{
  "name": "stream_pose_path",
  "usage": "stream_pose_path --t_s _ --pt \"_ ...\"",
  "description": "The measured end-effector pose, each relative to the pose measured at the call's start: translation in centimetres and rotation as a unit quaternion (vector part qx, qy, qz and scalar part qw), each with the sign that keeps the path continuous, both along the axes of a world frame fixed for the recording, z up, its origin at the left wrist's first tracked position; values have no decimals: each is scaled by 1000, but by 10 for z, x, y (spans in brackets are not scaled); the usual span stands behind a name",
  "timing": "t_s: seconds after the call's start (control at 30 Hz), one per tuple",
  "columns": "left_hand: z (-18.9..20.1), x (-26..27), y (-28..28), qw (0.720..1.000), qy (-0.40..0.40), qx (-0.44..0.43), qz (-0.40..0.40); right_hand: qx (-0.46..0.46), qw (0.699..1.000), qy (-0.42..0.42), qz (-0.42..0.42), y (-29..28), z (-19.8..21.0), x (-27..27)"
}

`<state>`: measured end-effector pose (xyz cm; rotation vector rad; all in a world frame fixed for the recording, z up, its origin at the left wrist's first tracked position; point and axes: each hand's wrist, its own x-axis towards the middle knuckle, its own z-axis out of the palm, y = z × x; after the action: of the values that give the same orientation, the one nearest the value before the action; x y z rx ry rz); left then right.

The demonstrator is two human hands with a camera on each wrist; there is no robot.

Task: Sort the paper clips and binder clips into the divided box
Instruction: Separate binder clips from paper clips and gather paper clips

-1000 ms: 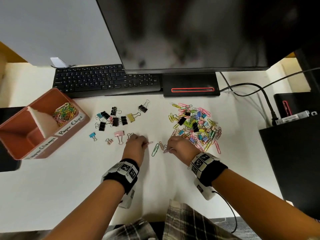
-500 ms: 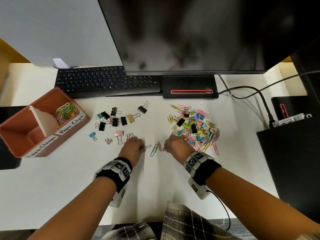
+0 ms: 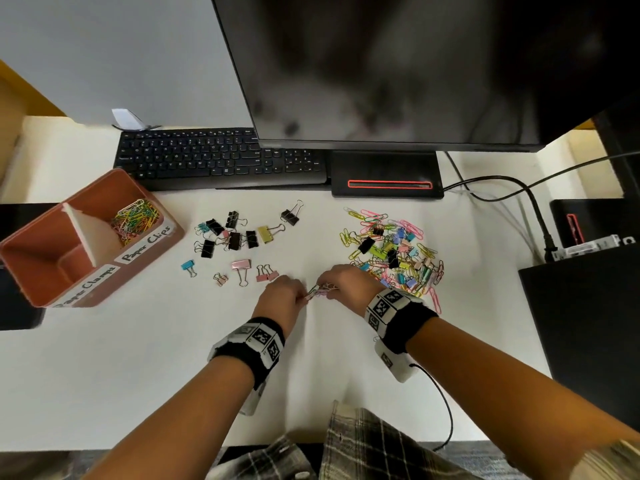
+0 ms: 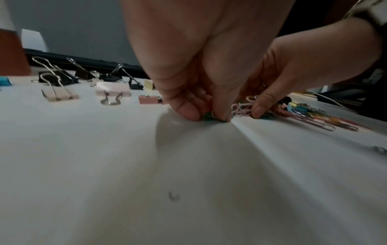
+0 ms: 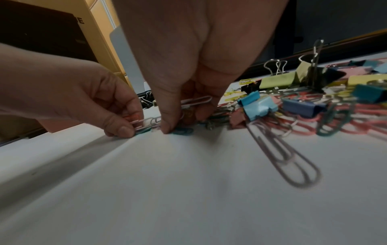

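While both wrists rest low over the white surface [image 3: 145,358], the left hand [image 3: 281,296] and the right hand [image 3: 343,283] meet fingertip to fingertip over a small cluster of paper clips [image 3: 320,289]. The left hand pinches a green clip and a pale pink one between thumb and fingers, down against the surface; the right hand pinches several more clips, a pink one sticking out above its thumb. Just to the right lies the mixed pile [image 3: 394,252] of coloured paper clips and small binder clips, with one long pink clip [image 5: 284,159] lying apart at its near edge. To the left, a loose group of binder clips [image 3: 235,237], mostly black with some pink, yellow and blue, is spread out. The divided box [image 3: 31,271] stands at the far left: the compartment labelled "Paper Clips" holds a heap of coloured clips [image 3: 135,220]; the other compartment's floor shows bare.
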<state>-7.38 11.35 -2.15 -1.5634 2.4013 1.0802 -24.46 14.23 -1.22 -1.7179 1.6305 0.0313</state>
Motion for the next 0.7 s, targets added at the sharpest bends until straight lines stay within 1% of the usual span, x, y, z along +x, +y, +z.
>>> stream_pose_path --t_s 0.13,0.23,0.43,0.6,0.7 --pt "1 6 -19 999 -28 -7 -21 7 1000 26 -7 -10 3 10" --pt "3 18 -26 999 -22 -17 -17 -2 999 40 -10 -13 2 16" --pt "5 34 -27 999 -19 -21 -24 23 997 71 -4 -17 2 27" --pt "0 44 -24 999 7 -12 -32 10 995 98 -5 -14 -3 46" --pt "8 54 -27 998 54 -18 -2 -10 996 93 -6 -14 -4 58"
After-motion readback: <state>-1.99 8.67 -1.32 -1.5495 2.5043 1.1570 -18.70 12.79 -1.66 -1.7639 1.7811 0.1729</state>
